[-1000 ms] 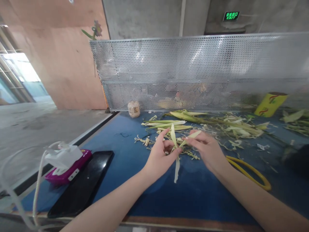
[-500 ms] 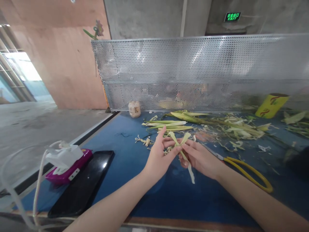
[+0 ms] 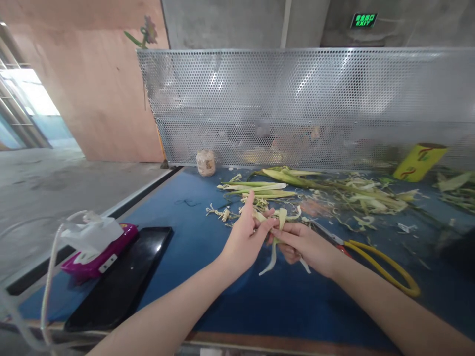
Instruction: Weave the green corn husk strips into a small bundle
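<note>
Above the blue tabletop (image 3: 222,306), my left hand (image 3: 247,235) and my right hand (image 3: 306,244) meet and pinch pale green leaf strips (image 3: 273,257) between thumbs and fingers. One strip end stands up between the hands, and two ends hang below them. Where the strips cross is partly hidden by the fingers. My left index finger points upward, while the thumb presses on the strips. Just beyond the hands lie green leaf stalks (image 3: 260,187) and a small braided piece (image 3: 223,213). Yellow-handled scissors (image 3: 386,267) rest beside my right forearm, their blades partly covered.
A black phone (image 3: 122,277) and a purple power strip (image 3: 126,237) with a white charger (image 3: 92,236) and cables sit at left. Husk scraps (image 3: 371,195) spread right. A yellow roll (image 3: 419,162) and a wrapped roll (image 3: 205,163) stand near the perforated metal screen (image 3: 237,99).
The strips have turned in my fingers: two upper ends made a V before, and now one stands up while two hang down. The camera view has shifted slightly.
</note>
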The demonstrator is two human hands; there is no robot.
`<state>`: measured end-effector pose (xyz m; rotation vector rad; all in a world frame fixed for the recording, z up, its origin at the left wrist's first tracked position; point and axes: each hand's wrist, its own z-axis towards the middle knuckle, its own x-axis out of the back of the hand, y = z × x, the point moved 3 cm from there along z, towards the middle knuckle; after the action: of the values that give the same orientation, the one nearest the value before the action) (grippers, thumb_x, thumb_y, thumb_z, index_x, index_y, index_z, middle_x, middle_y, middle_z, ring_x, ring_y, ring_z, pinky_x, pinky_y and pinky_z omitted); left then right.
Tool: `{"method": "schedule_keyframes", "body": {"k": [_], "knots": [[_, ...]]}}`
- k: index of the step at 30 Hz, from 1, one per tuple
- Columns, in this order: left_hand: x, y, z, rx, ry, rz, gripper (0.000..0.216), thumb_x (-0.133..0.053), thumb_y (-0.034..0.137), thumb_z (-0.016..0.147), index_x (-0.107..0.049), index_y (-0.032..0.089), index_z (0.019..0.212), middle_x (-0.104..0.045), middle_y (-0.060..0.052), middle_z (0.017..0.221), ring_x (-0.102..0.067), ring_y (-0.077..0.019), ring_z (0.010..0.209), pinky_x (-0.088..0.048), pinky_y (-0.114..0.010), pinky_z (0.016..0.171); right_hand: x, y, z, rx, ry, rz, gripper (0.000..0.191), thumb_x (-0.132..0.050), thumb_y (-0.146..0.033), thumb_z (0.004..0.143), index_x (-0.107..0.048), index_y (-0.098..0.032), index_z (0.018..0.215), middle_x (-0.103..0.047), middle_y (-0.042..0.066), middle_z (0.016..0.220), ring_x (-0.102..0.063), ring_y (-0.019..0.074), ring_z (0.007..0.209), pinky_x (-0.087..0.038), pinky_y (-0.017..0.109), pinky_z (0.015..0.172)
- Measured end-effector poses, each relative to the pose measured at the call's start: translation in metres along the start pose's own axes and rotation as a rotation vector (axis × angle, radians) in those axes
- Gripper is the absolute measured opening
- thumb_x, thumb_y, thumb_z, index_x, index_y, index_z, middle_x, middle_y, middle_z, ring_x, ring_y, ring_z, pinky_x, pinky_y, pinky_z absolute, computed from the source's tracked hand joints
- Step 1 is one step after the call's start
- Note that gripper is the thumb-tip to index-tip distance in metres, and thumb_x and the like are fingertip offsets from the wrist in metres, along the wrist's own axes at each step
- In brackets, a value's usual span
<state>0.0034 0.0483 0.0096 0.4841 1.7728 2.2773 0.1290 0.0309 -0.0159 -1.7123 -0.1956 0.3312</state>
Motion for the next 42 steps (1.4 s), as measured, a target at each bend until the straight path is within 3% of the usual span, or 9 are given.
{"method": "schedule_keyframes", "body": {"k": [6,11,15,18,25,33,35,39,42], "knots": [[0.007,0.003,0.003,-0.011,0.04,-0.017,0.077,-0.047,0.031,0.084,0.004,0.016,0.14,-0.066,-0.003,0.075,-0.06,-0.02,0.095,-0.046,-0.032,0.077,-0.001,0.0,0.001,-0.002,0.044,-0.071,0.034,-0.06,-0.048,0.072,-0.06,-0.014,0.069,-0.027,-0.01,0.044,-0.018,0.003,0.039,-0.013,0.022,0.041],[0.009,-0.01,0.004,0.048,0.054,-0.018,0.095,-0.056,0.036,0.076,0.013,0.015,0.138,-0.06,-0.008,0.096,-0.057,-0.0158,0.083,-0.044,-0.028,0.07,0.008,-0.005,0.002,0.122,0.212,-0.03,0.035,-0.061,-0.05,0.069,-0.055,-0.016,0.066,-0.03,-0.009,0.044,-0.021,0.0032,0.038,-0.014,0.022,0.04],[0.002,-0.012,0.002,-0.01,-0.097,0.113,0.099,-0.066,0.027,0.067,0.001,0.014,0.139,-0.059,0.0,0.075,-0.055,-0.0144,0.071,-0.041,-0.027,0.064,0.01,-0.011,0.0,0.214,0.215,-0.026,0.032,-0.069,-0.042,0.064,-0.056,-0.017,0.079,-0.036,-0.01,0.048,-0.024,0.003,0.039,-0.017,0.022,0.041],[0.002,-0.009,0.001,-0.017,-0.09,0.169,0.095,-0.064,0.022,0.068,-0.001,0.013,0.139,-0.059,0.003,0.065,-0.052,-0.0128,0.061,-0.04,-0.027,0.063,0.008,-0.012,-0.001,0.218,0.228,-0.05,0.032,-0.071,-0.041,0.062,-0.054,-0.016,0.075,-0.038,-0.009,0.05,-0.026,0.0031,0.04,-0.018,0.022,0.041],[-0.001,-0.012,-0.006,0.078,-0.185,0.226,0.11,-0.067,0.023,0.065,0.016,0.013,0.137,-0.062,0.004,0.065,-0.055,-0.0136,0.061,-0.042,-0.028,0.066,0.007,-0.006,0.001,0.166,0.26,-0.027,0.035,-0.066,-0.047,0.066,-0.047,-0.017,0.068,-0.033,-0.011,0.041,-0.023,0.0031,0.037,-0.018,0.021,0.04],[-0.001,-0.01,-0.008,0.097,-0.238,0.142,0.113,-0.067,0.025,0.066,0.022,0.009,0.135,-0.061,0.002,0.066,-0.055,-0.0141,0.062,-0.043,-0.029,0.065,0.009,-0.011,0.001,0.192,0.232,0.048,0.036,-0.066,-0.046,0.067,-0.047,-0.016,0.068,-0.034,-0.011,0.04,-0.022,0.0021,0.035,-0.016,0.02,0.039],[0.001,-0.007,-0.007,0.085,-0.209,0.096,0.122,-0.071,0.028,0.062,0.027,0.011,0.133,-0.061,-0.001,0.075,-0.056,-0.015,0.067,-0.043,-0.03,0.065,0.01,-0.011,0.001,0.184,0.168,0.083,0.036,-0.059,-0.051,0.071,-0.047,-0.017,0.071,-0.036,-0.01,0.042,-0.021,0.0024,0.035,-0.016,0.02,0.039],[0.008,-0.006,-0.005,0.018,-0.003,0.157,0.128,-0.074,0.041,0.056,0.025,0.019,0.134,-0.052,-0.011,0.109,-0.053,-0.0178,0.08,-0.044,-0.032,0.067,0.009,-0.009,-0.001,0.179,0.076,0.096,0.032,-0.054,-0.049,0.076,-0.046,-0.019,0.081,-0.039,-0.008,0.045,-0.024,0.0041,0.038,-0.018,0.02,0.04],[0.008,-0.006,-0.004,-0.074,0.034,0.213,0.112,-0.065,0.042,0.066,0.018,0.017,0.137,-0.056,-0.008,0.102,-0.052,-0.0185,0.085,-0.043,-0.033,0.071,0.004,-0.009,-0.002,0.161,0.011,0.044,0.031,-0.057,-0.045,0.076,-0.043,-0.02,0.086,-0.036,-0.01,0.044,-0.025,0.0048,0.039,-0.018,0.019,0.041]]}}
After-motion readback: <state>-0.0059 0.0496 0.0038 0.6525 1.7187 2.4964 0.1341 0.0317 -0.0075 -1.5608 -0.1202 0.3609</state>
